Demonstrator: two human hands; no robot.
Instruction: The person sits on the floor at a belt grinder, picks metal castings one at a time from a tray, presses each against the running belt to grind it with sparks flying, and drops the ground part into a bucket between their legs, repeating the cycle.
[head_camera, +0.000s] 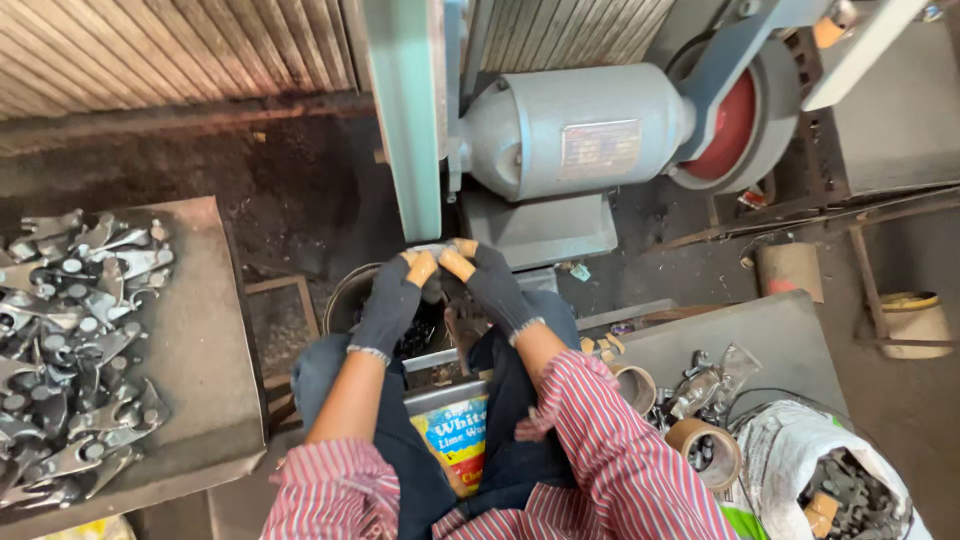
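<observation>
Both my hands wear dark knit gloves with orange-taped fingertips. My left hand (392, 298) and my right hand (492, 283) together pinch a small flat metal part (432, 249) and hold it against the lower end of a green sanding belt (405, 120). The belt belongs to a grey motor-driven grinder (570, 130) with a red wheel (735, 125). Most of the part is hidden by my fingers. I sit with my knees apart, wearing a red-striped shirt and dark trousers.
A grey tray table (205, 340) at left carries a heap of several similar metal parts (75, 350). A dark bucket (350, 295) stands under my hands, a printed tin (455, 435) between my legs. At right sit a table, tape rolls (705, 445) and a sack of parts (830, 485).
</observation>
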